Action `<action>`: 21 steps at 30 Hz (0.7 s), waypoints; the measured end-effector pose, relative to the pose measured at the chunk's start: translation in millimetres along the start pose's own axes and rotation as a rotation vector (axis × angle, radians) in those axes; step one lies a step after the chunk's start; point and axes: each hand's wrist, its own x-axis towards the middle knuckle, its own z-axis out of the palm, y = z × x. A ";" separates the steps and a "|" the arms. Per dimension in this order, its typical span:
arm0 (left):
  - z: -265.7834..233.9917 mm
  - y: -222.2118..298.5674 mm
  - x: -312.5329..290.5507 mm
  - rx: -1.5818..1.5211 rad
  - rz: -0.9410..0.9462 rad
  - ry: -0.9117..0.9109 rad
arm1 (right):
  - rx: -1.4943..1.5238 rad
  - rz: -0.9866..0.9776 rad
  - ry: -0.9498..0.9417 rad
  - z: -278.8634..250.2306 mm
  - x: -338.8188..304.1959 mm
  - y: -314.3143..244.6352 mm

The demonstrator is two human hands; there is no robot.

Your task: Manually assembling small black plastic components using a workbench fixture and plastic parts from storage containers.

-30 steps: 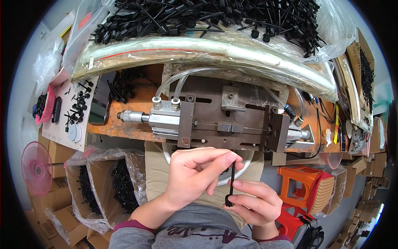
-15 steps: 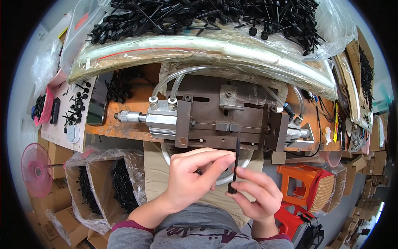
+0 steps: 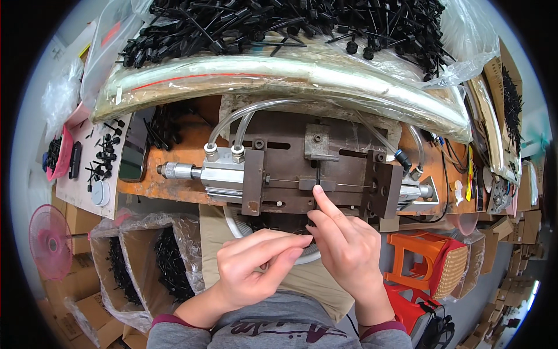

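Note:
A thin black plastic stem (image 3: 318, 170) lies in the slot of the small metal block (image 3: 306, 183) at the middle of a brown clamping fixture (image 3: 290, 134). My right hand (image 3: 347, 241) has its index fingertip on the stem at the block's near edge. Its other fingers are curled about the stem's near end, which they partly cover. Just left of them, my left hand (image 3: 256, 264) is closed in a pinch, fingertips close to the right hand. Whatever it pinches is hidden.
Silver air cylinders (image 3: 224, 177) with clear hoses flank the fixture. Behind it, a plastic-covered tray edge (image 3: 279, 72) holds a heap of black stems (image 3: 290, 23). Boxes of black parts (image 3: 171, 262) stand at left, an orange stool (image 3: 412, 256) at right.
The stem, upright between both hands before, has moved forward into the block's slot. My right hand went forward with it, index finger now extended; my left hand drew back slightly towards me.

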 end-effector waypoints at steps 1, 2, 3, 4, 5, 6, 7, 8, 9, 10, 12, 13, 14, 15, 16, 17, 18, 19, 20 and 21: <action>-0.3 -0.6 0.0 -0.003 0.012 0.000 | -0.007 0.001 -0.015 -1.5 1.2 -0.5; -0.4 -1.5 -0.1 -0.007 0.025 0.000 | -0.015 0.003 -0.031 -3.1 1.7 -1.3; -0.5 -2.1 0.0 -0.012 0.038 -0.001 | -0.024 0.007 -0.046 -4.8 2.0 -2.3; -0.7 -2.4 -0.1 -0.011 0.039 -0.006 | -0.029 0.014 -0.064 -6.8 2.5 -3.4; -1.0 -2.5 -0.4 -0.010 0.040 -0.009 | -0.033 0.021 -0.083 -8.7 3.0 -4.6; -1.7 -2.0 -0.6 -0.006 0.043 -0.013 | -0.037 0.026 -0.099 -10.1 3.4 -5.7; -2.2 -1.4 -0.8 -0.009 0.049 -0.015 | -0.050 0.020 -0.106 -10.8 3.7 -6.3; -2.8 -0.9 -1.1 -0.013 0.055 -0.017 | -0.062 0.013 -0.114 -11.5 3.9 -6.9; -3.3 -0.5 -1.1 -0.017 0.062 -0.021 | -0.076 0.008 -0.120 -12.3 4.6 -7.1; -4.2 0.0 -1.4 -0.016 0.072 -0.021 | -0.083 0.001 -0.131 -14.0 5.8 -7.5; -7.3 0.1 -3.0 -0.015 0.094 -0.020 | -0.097 -0.015 -0.155 -19.3 10.8 -9.1; -9.7 -0.5 -3.8 -0.006 0.098 -0.019 | -0.061 -0.030 -0.157 -24.9 15.8 -8.2; -12.5 -1.3 -4.6 0.002 0.102 -0.018 | -0.025 -0.046 -0.160 -33.3 23.4 -4.9; -14.7 -1.9 -5.6 0.009 0.105 -0.019 | 0.011 -0.059 -0.164 -40.4 30.9 -0.4; -16.4 -2.2 -7.4 0.017 0.094 -0.017 | 0.034 -0.062 -0.074 -44.6 39.4 5.1; -18.0 -2.9 -9.6 0.025 0.083 -0.014 | 0.021 -0.084 0.030 -50.5 52.8 10.1; -19.2 -4.5 -12.7 0.034 0.068 -0.010 | 0.054 -0.147 0.150 -53.8 69.3 19.3; -20.4 -5.2 -15.3 0.037 0.063 0.002 | 0.084 -0.089 0.197 -59.1 85.0 23.4; -20.3 -5.4 -16.5 0.033 0.064 0.007 | 0.012 -0.096 0.238 -65.7 100.8 32.7; -19.8 -5.7 -17.2 0.032 0.065 0.011 | -0.054 0.001 0.229 -71.1 115.4 40.0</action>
